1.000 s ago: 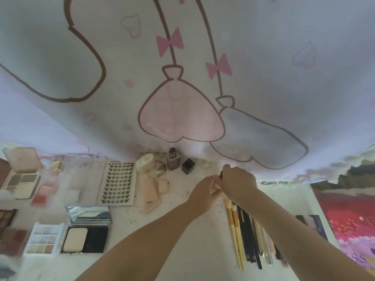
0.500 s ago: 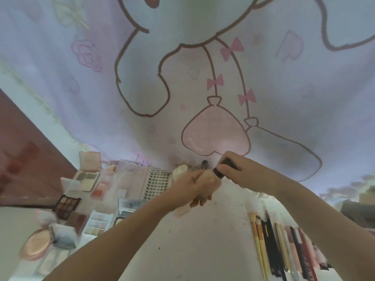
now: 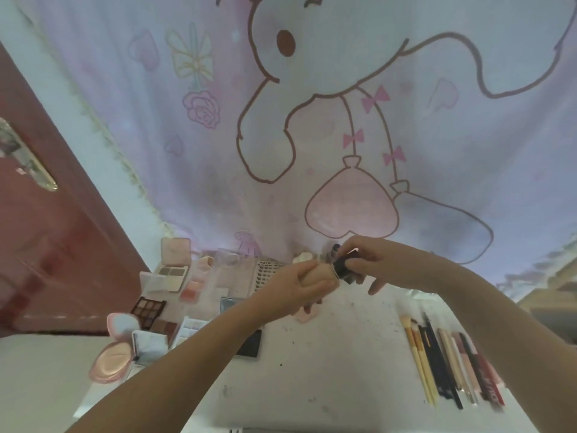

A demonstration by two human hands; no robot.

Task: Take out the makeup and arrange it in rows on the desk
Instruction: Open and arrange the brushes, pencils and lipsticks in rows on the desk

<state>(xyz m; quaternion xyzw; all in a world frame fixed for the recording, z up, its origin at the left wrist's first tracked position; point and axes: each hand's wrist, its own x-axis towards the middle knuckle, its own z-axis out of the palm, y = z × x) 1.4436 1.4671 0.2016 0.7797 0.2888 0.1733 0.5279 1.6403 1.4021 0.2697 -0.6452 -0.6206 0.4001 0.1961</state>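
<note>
Foundation bottle (image 3: 321, 274) held above the desk (image 3: 312, 370), its long axis running left-right: left hand (image 3: 299, 285) wraps the body, right hand (image 3: 371, 265) pinches its dark cap (image 3: 342, 266).

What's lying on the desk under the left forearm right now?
The left forearm crosses over the palettes. Showing past it are a black compact's corner and a pale eyeshadow palette. The rest of both is covered by the arm, so I cannot tell what else lies there.
</note>
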